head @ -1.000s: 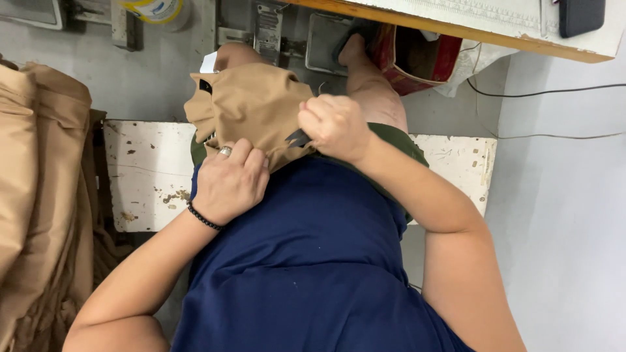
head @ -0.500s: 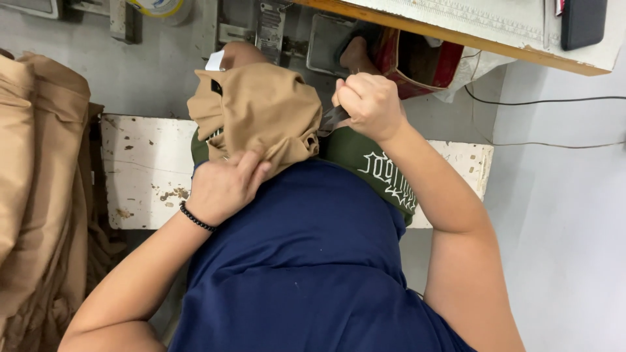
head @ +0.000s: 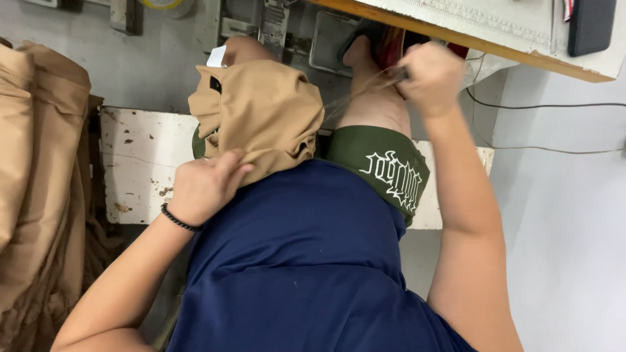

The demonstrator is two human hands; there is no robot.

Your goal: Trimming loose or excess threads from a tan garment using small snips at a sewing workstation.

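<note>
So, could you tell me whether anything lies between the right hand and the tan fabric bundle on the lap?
Nothing solid does. The right hand is raised apart from the tan fabric bundle; only thin threads span the gap. The left hand grips the bundle's lower edge.

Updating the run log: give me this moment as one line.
left hand: pressing tan fabric on lap | right hand: raised, pinching thin threads | threads run to fabric

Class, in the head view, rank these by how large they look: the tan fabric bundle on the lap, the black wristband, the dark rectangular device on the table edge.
1. Tan fabric bundle
2. Dark rectangular device, cut off by the frame
3. Black wristband
</note>
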